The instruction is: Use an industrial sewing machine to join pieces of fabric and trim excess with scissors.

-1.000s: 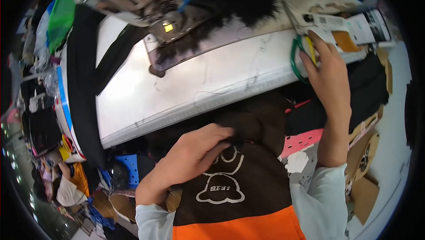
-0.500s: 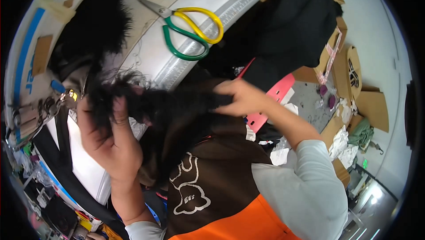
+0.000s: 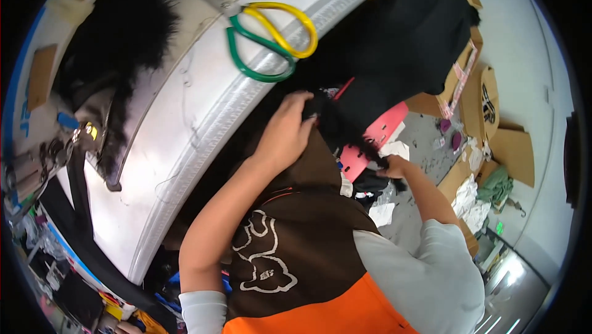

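The left hand (image 3: pixel 288 129), curled nearly closed, held a black furry strip (image 3: pixel 340 125), its right end pinched in the right hand (image 3: pixel 398 166) (seemingly straightening it, which called for even tension).

Even, bright light covers the white counter (image 3: pixel 154 143), whose lower left pales toward glare. At upper right, the black cloth (image 3: pixel 401 38) swallows most of it, its folds barely showing. A white glow flares at lower right near thin light strips (image 3: pixel 491 323). The counter's long edge bows with the fisheye, and black closes off the corners. The right hand (image 3: pixel 398 169) looks slightly smeared; clutter along the left rim is soft and indistinct.
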The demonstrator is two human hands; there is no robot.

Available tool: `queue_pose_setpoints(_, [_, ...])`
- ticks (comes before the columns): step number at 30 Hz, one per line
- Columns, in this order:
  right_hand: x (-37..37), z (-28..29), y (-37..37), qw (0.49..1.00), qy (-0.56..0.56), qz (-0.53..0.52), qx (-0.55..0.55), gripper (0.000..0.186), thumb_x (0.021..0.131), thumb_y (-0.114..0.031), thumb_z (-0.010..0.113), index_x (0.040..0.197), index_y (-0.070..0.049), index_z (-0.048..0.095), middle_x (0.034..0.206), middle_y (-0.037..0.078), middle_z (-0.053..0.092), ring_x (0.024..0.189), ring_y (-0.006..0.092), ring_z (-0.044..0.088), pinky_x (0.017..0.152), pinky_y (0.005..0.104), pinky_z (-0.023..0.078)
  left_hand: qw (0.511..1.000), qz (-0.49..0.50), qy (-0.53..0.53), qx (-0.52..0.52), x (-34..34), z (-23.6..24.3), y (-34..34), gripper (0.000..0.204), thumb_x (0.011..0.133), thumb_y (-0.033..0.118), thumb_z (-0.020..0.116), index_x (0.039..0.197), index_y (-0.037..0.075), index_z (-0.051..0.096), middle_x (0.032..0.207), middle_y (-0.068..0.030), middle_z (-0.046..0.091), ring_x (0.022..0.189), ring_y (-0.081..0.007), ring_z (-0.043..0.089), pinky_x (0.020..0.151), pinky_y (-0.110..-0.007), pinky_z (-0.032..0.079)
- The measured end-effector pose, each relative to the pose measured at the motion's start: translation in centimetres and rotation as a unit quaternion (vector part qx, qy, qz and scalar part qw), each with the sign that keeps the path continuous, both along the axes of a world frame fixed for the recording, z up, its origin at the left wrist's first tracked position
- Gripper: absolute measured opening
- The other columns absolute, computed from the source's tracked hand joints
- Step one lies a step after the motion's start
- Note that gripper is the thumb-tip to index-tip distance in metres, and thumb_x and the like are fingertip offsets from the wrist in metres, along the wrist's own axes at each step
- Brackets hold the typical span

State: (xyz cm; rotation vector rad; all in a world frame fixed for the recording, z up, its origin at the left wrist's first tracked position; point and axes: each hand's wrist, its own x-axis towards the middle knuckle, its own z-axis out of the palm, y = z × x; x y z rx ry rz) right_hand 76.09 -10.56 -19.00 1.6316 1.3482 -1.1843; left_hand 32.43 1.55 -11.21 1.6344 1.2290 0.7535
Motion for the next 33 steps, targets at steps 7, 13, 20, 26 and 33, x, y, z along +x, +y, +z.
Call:
queue_pose_setpoints(7, [-6.7,-0.2,8.5,0.96,0.021,-0.067,0.271,0.054,0.097,-0.053,0.077,0.104,0.001,0.069,0.094,0.024,0.079,0.093,0.05,0.077,0.088,0.0507,0.062,0.998,-0.005,0.056,-0.03,-1.4,1.2,-1.0,0.058,0.105,0.007,0.066,0.159,0.002,0.048,0.176,-0.027,0.031,0.149,-0.049,0.05,0.119,-0.051,0.049])
queue_pose_setpoints(13, [-8.4,-8.0,14.8,0.867,-0.013,-0.137,0.479,0.074,0.085,-0.058,0.091,0.112,0.008,0.071,0.09,0.026,0.078,0.081,0.0363,0.08,0.077,0.0464,0.063,0.995,0.003,0.078,0.068,-3.5,0.1,-3.3,0.045,0.103,0.008,0.063,0.147,0.0,0.06,0.167,-0.0305,0.044,0.144,-0.0487,0.056,0.12,-0.051,0.048])
queue_pose_setpoints(20, [-2.9,-8.6,16.4,0.829,-0.006,-0.182,0.529,0.051,0.095,-0.041,0.085,0.123,0.0,0.075,0.11,0.021,0.08,0.104,0.0362,0.077,0.093,0.0443,0.059,0.992,-0.031,0.095,0.075,-3.8,1.8,-6.5,0.055,0.103,0.02,0.071,0.155,0.01,0.057,0.171,-0.0242,0.038,0.135,-0.0539,0.055,0.118,-0.057,0.047])
queue_pose_setpoints(26, [-13.0,6.6,19.2,0.936,0.016,0.162,0.312,0.031,0.098,-0.024,0.078,0.114,0.002,0.077,0.101,0.026,0.079,0.1,0.0452,0.078,0.085,0.0537,0.061,0.999,-0.003,0.051,0.015,-14.4,9.8,-12.4,0.061,0.104,0.024,0.075,0.159,0.009,0.053,0.165,-0.0215,0.05,0.125,-0.0398,0.067,0.103,-0.046,0.058])
queue_pose_setpoints(33, [-39.0,23.3,16.3,0.781,0.509,0.168,0.321,0.016,0.097,-0.004,0.078,0.111,0.002,0.081,0.088,0.014,0.075,0.077,0.0243,0.074,0.07,0.0326,0.056,0.911,0.135,0.294,0.258,-29.0,15.0,-7.3,0.037,0.084,0.003,0.074,0.121,0.008,0.075,0.118,-0.0081,0.075,0.113,-0.0315,0.071,0.092,-0.044,0.056])
